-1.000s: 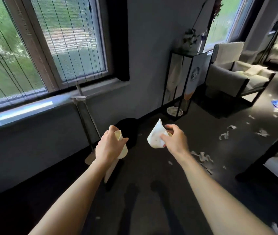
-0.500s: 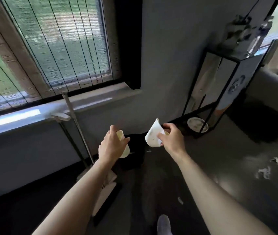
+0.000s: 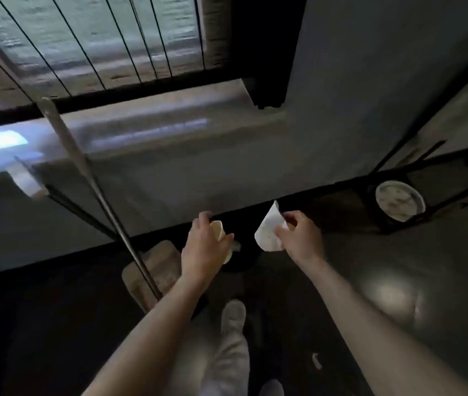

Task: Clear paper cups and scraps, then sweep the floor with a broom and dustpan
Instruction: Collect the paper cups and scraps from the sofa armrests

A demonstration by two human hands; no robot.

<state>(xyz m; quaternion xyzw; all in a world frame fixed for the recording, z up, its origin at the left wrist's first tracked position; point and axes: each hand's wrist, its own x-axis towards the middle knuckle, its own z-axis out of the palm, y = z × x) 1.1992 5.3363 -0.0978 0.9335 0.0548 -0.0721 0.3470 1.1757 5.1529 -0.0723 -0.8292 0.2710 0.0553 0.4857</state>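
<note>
A window (image 3: 98,38) crossed by thin dark vertical lines fills the far left, above a pale sill (image 3: 155,115) catching daylight. Right of it a dark strip (image 3: 258,47) (curtain or frame, hard to tell) meets the grey wall (image 3: 341,95). At far right, a round plate (image 3: 399,200) lies low inside a black-framed stand (image 3: 392,164).

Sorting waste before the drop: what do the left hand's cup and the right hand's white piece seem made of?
Cup: likely paper, matte cream, thin rim. White piece: probably thin paper, matte, bent to a point, faintly speckled; blur leaves it open.
</note>
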